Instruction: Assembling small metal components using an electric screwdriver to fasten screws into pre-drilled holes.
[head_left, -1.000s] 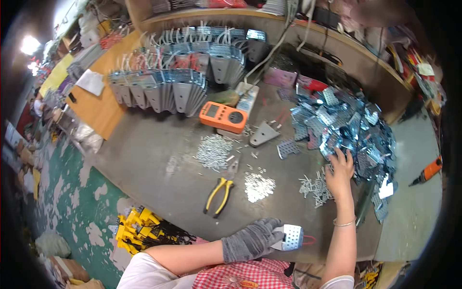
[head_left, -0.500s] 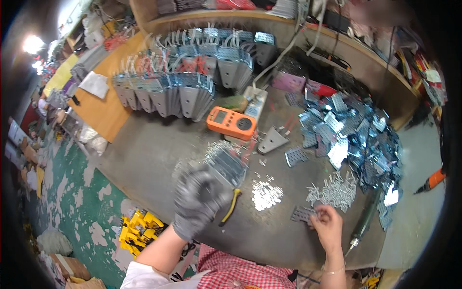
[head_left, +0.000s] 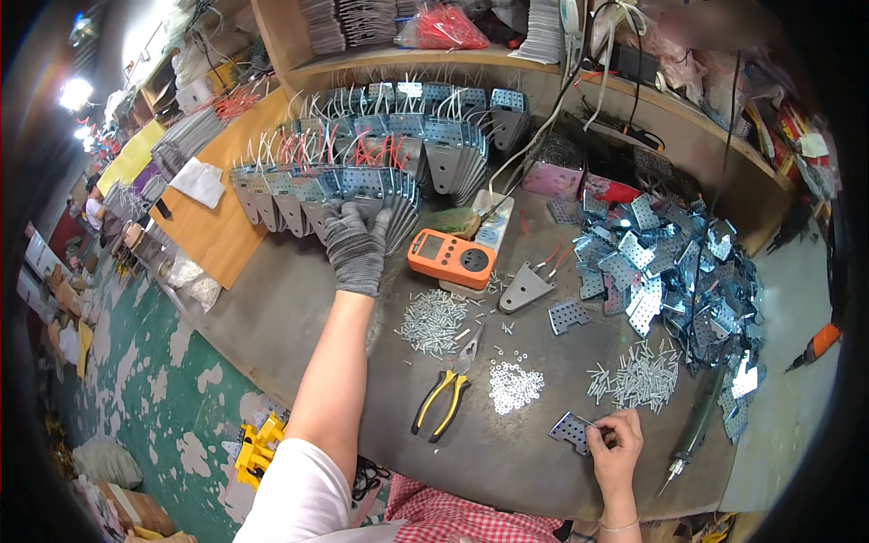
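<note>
My left hand (head_left: 355, 249), in a grey striped glove, reaches to the front row of stacked grey brackets (head_left: 290, 215). Its fingers and thumb close round a bracket there, hiding part of it. Blue perforated plates (head_left: 312, 184) and red and white wires top the stacks. Near the front edge, my bare right hand (head_left: 617, 443) pinches a small perforated metal plate (head_left: 570, 432) at its right side. A thin pin-like piece shows by the fingertips, too small to name surely. Beyond this hand lies a pile of screws (head_left: 645, 376).
White nuts or washers (head_left: 516, 389), yellow-handled pliers (head_left: 444, 398) and more screws (head_left: 433, 323) lie mid-table. Behind them sit an orange meter (head_left: 453, 258) and a single wired bracket (head_left: 525, 288). Loose perforated plates (head_left: 625, 258) are heaped right, beside a dark green screwdriver tool (head_left: 695, 425).
My left hand has carried a plate-topped bracket from above the pliers forward to the front stacks. The pliers and screws beneath now show. My right hand stays at the small plate.
</note>
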A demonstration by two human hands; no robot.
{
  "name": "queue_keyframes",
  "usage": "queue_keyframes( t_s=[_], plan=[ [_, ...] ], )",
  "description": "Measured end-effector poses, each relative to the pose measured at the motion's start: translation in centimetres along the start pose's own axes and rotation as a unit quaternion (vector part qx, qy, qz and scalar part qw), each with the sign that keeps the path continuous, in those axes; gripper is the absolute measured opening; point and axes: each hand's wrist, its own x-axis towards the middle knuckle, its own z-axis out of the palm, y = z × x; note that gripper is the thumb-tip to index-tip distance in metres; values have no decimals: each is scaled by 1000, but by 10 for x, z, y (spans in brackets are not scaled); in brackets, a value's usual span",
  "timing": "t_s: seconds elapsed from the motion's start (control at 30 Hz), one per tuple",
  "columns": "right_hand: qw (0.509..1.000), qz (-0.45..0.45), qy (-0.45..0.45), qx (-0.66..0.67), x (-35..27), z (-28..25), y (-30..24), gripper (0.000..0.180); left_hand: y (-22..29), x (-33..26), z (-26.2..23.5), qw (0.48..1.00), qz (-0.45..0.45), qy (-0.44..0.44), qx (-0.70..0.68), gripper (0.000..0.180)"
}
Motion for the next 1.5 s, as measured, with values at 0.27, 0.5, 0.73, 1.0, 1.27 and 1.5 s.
queue_keyframes(
  t_s=[0.27,0.5,0.73,1.0,1.27,1.5],
  plan=[
    [1000,-15,-2,-20,9,3,-8,18,103,-41,-1,955,209,-152,-148,27],
    [999,-4,7,-35,2,-5,-5,19,206,-90,62,816,124,-564,19,31],
    [1000,8,-17,-17,-1,-11,-6,14,178,-111,7,911,206,-331,-135,67],
    [980,106,-55,162,-21,-24,-56,22,173,-197,-147,498,-158,-643,-560,66],
    [976,165,-23,139,-12,-29,-33,20,161,-227,-178,483,-309,-602,-555,54],
    [999,15,-31,36,-23,-9,-51,11,167,-213,-170,487,-336,-650,-477,48]
  ],
)
